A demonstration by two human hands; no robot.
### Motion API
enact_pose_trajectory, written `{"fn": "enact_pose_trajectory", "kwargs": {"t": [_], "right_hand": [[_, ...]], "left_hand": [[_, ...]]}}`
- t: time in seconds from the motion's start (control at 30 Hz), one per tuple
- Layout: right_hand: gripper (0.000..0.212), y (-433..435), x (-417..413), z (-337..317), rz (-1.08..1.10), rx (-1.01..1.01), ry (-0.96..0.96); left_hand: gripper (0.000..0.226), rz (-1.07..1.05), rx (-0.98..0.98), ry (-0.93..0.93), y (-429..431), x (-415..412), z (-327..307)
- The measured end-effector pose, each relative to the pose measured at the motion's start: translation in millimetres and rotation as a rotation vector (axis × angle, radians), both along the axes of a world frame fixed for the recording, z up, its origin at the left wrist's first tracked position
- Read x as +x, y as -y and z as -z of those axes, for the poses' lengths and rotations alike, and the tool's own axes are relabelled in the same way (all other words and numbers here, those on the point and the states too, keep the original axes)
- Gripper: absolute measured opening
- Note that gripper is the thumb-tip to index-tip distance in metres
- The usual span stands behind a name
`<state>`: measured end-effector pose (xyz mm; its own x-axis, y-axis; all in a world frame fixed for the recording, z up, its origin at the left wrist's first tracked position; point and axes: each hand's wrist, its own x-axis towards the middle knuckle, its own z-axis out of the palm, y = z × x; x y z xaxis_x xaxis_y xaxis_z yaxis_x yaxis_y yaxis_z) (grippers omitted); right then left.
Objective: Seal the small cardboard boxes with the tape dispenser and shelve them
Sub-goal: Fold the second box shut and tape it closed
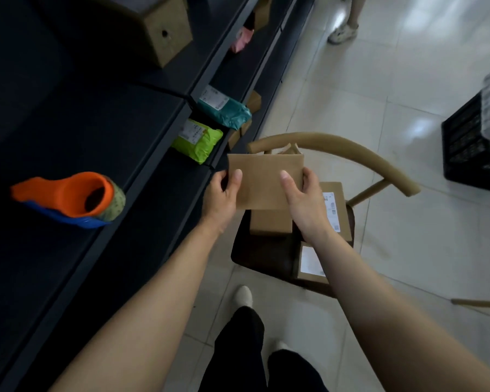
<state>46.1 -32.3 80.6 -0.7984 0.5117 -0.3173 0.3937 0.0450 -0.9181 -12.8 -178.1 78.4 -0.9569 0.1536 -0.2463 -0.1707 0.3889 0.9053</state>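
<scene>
i'm holding the small box [263, 181] over the chair [334, 145], left hand [219, 193] and right hand [304, 199] clamping its sides. tape dispenser [68, 198] is lying on the shelf [102, 131], well off to my left (left hand nearer).

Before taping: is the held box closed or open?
Closed on the visible face: box shows flat cardboard between left hand and right hand.

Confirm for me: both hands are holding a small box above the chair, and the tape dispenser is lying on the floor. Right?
Not quite. The tape dispenser lies on the dark shelf to the person's left, not on the floor. The rest holds: in the head view the left hand and right hand grip a small box above the chair.
</scene>
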Motion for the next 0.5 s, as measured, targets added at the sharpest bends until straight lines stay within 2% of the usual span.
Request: {"fn": "enact_pose_trajectory", "kwargs": {"t": [0.2,0.33,0.4,0.5], "right_hand": [[0.061,28,36,-75,-0.095,0.002,-0.208],[0.052,58,63,-113,-0.189,-0.018,-0.284],[0.041,80,74,-127,-0.254,-0.049,-0.311],[0.036,120,90,-144,-0.352,-0.083,-0.337]], "left_hand": [[0.044,-0.136,0.109,-0.193,36,56,-76],[0.044,-0.293,0.137,-0.277,68,102,-115],[0.036,-0.377,0.136,-0.313,89,125,-129],[0.031,-0.517,0.143,-0.348,128,158,-142]]}}
